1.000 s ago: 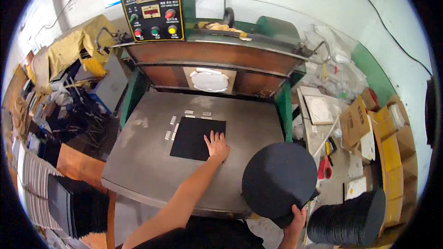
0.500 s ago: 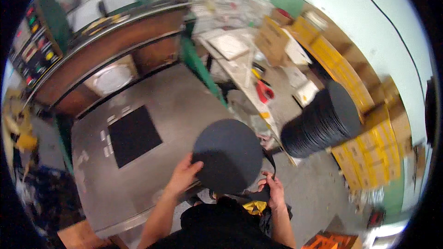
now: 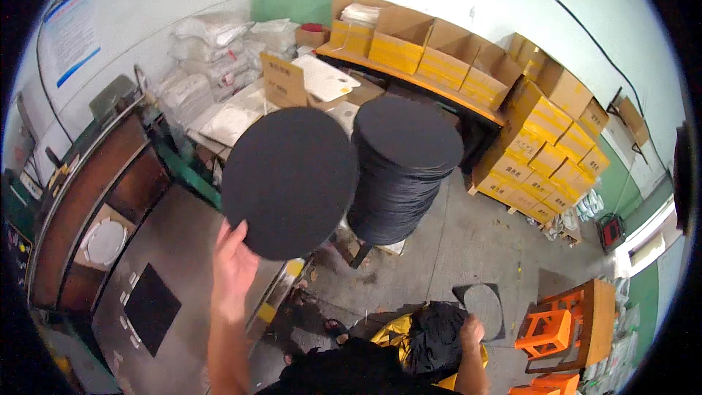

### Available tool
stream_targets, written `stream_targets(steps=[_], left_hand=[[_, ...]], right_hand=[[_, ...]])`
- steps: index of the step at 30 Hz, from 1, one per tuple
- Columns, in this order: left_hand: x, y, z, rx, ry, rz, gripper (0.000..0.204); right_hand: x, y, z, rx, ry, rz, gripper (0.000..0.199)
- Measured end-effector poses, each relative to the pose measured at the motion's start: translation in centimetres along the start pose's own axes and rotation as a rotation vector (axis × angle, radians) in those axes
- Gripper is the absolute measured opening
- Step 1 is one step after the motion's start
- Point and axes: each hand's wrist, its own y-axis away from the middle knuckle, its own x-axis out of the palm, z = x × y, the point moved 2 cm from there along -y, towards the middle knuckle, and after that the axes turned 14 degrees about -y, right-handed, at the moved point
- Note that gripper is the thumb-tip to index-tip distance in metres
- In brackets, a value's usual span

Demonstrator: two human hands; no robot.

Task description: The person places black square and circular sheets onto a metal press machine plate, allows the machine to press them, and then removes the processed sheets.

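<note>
A thin black disc [image 3: 290,183] is raised in front of me. My left hand [image 3: 235,260] pinches its lower left edge, thumb on the near face. Just behind it to the right rises a tall stack of black discs [image 3: 406,135], which the held disc partly overlaps. Low on the right, my right hand [image 3: 472,330] has its fingers curled at the edge of black scrap material [image 3: 433,333] in a yellow bag [image 3: 393,333]. What those fingers grip is hidden. Past that hand, a black square sheet with a round hole [image 3: 499,314] appears to lie on the floor.
At left, a machine table [image 3: 197,223] carries a black square sheet [image 3: 152,309]. Cardboard boxes [image 3: 541,157] with yellow sides stand stacked at the back right. Orange stools [image 3: 547,333] sit beside a wooden table [image 3: 598,322]. Plastic-wrapped bundles [image 3: 212,55] are piled in the back corner.
My view has swung right. My left hand has brought the disc up and forward toward the stack. My right hand, which held a black strip of offcut, has dropped to the yellow bag.
</note>
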Motion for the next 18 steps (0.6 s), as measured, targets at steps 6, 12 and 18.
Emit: stream_targets(steps=[6, 12, 18], left_hand=[[15.2, -10.7, 4.5, -0.067, -0.110, 0.212, 0.037], [22.6, -16.4, 11.4, -0.236, -0.266, 0.275, 0.031], [22.8, -16.7, 11.7, -0.348, -0.381, 0.280, 0.035]], right_hand=[[9.5, 5.4, -6.3, 0.228, 0.173, 0.221, 0.064], [20.3, 4.6, -8.0, 0.108, -0.216, 0.785, 0.046], [24.4, 0.8, -6.1, -0.696, -0.339, 0.745, 0.029]])
